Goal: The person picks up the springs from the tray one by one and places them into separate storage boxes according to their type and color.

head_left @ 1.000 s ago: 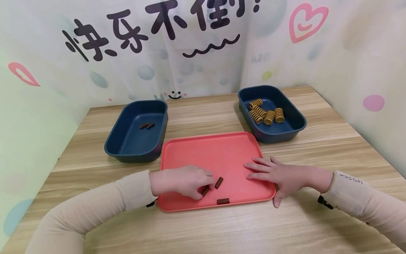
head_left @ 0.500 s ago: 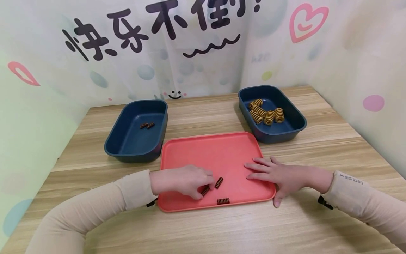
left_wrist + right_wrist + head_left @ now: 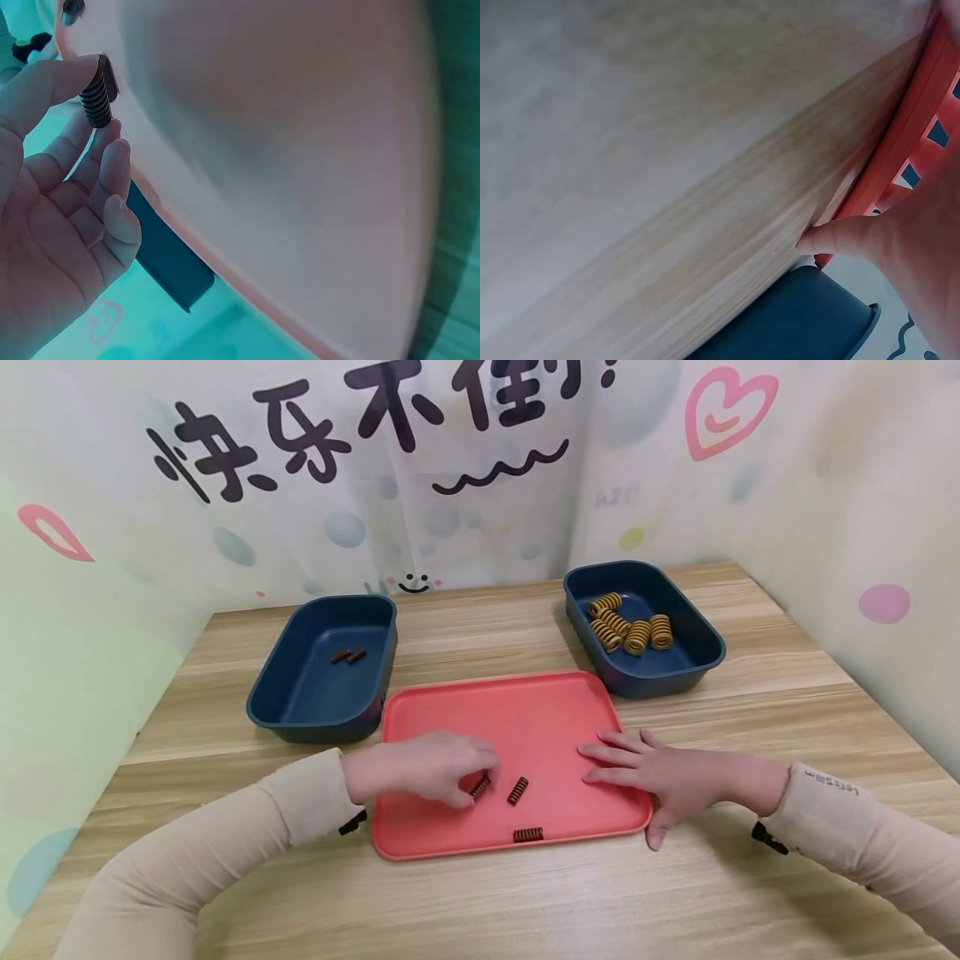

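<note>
Over the left half of the red tray (image 3: 450, 702), the left hand (image 3: 435, 767) pinches a small dark spring (image 3: 481, 787) between thumb and fingertips. The left wrist view shows that spring (image 3: 96, 101) upright between thumb and finger of the hand (image 3: 67, 202). A second dark spring (image 3: 517, 790) lies just right of it on the tray, and a third (image 3: 528, 834) lies along the near rim. The right hand (image 3: 667, 777) rests spread on the tray's right edge, its thumb beyond the rim on the table; the right wrist view shows the thumb side of this hand (image 3: 900, 240).
At the back left, a blue bin (image 3: 311, 693) holds two small dark springs (image 3: 348, 656). Another blue bin (image 3: 675, 672), at the back right behind the tray's corner, holds several large yellow springs (image 3: 637, 637). A printed cloth (image 3: 480, 527) hangs behind the wooden table (image 3: 465, 902).
The left hand has moved slightly up and away from the tray's near edge, and the pinched spring has moved with it. The right hand has stayed in place.
</note>
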Demonstrator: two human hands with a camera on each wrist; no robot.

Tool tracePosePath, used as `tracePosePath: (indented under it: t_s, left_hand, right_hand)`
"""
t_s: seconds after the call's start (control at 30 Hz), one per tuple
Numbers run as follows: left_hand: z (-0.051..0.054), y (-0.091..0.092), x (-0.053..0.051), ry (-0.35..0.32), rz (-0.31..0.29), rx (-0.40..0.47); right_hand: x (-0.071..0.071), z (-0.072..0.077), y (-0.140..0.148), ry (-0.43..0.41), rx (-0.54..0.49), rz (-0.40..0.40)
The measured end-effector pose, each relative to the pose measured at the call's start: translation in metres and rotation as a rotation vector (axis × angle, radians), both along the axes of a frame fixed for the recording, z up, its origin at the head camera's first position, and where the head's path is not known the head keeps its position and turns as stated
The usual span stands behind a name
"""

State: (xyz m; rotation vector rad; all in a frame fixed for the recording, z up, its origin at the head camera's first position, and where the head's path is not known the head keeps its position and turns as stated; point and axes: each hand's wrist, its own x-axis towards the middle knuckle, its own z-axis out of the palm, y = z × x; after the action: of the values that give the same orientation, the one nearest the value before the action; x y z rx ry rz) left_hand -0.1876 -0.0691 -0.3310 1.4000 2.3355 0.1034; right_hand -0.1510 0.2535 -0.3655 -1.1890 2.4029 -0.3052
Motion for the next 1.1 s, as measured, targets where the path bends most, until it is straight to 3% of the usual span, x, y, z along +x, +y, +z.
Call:
tracePosePath:
  t_s: [0.37, 0.77, 1.1]
  left_hand:
    - [0.006, -0.014, -0.021, 0.017, 0.041, 0.055]
    - [0.021, -0.028, -0.039, 0.075, 0.060, 0.077]
    - [0.039, -0.042, -0.058, 0.115, 0.134, 0.120]
  right_hand:
    - [0.000, 0.000, 0.000, -0.007, 0.005, -0.001]
    - [-0.001, 0.000, 0.000, -0.008, 0.006, -0.001]
    - [0.001, 0.002, -0.001, 0.003, 0.001, 0.004]
